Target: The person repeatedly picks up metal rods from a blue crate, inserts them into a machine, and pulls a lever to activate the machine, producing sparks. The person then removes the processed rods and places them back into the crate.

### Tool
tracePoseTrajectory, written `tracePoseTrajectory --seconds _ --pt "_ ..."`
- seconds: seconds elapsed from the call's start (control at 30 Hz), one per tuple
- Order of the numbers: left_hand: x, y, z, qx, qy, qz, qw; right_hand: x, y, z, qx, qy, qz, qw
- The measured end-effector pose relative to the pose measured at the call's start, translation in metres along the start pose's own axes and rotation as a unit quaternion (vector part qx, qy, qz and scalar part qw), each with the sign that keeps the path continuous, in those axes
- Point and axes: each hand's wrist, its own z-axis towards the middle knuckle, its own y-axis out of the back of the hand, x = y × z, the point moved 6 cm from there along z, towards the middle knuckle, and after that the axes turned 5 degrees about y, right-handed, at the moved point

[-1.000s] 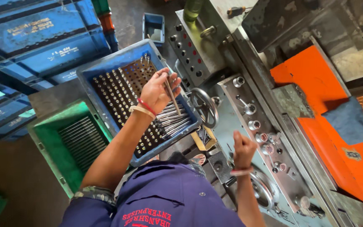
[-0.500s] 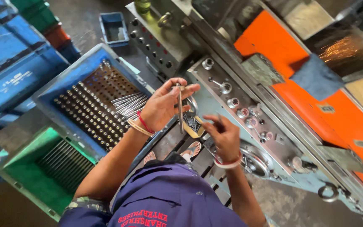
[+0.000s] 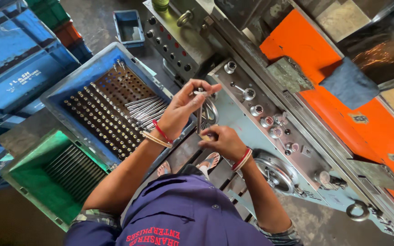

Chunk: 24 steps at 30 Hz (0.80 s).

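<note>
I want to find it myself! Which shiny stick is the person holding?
Start at the blue crate full of upright metal rods, left of the grey machine. Just right of it, both hands meet. The thin metal rod stands upright between the left hand and right hand, the only one lifted out.

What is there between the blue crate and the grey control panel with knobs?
In the head view, both hands, left and right, hold a thin metal rod upright there.

Left hand (image 3: 181,109) has left the blue crate (image 3: 69,86); both hands now grip one metal rod (image 3: 199,116).
</note>
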Motion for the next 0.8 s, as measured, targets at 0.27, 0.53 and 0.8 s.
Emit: tracePoseTrajectory --seconds 0.27,0.53,0.8 --pt "-0.015 0.008 -0.003 -0.036 -0.043 0.041 0.998 0.013 0.056 -0.005 -0.229 0.067 -0.11 0.965" --pt "-0.008 0.004 -0.001 -0.054 -0.011 0.008 0.998 0.008 0.009 0.005 -0.113 -0.027 0.133 0.984" --pt "0.023 0.089 0.005 -0.218 -0.003 0.028 0.976 -0.089 0.012 -0.046 -0.185 0.017 -0.158 0.97"
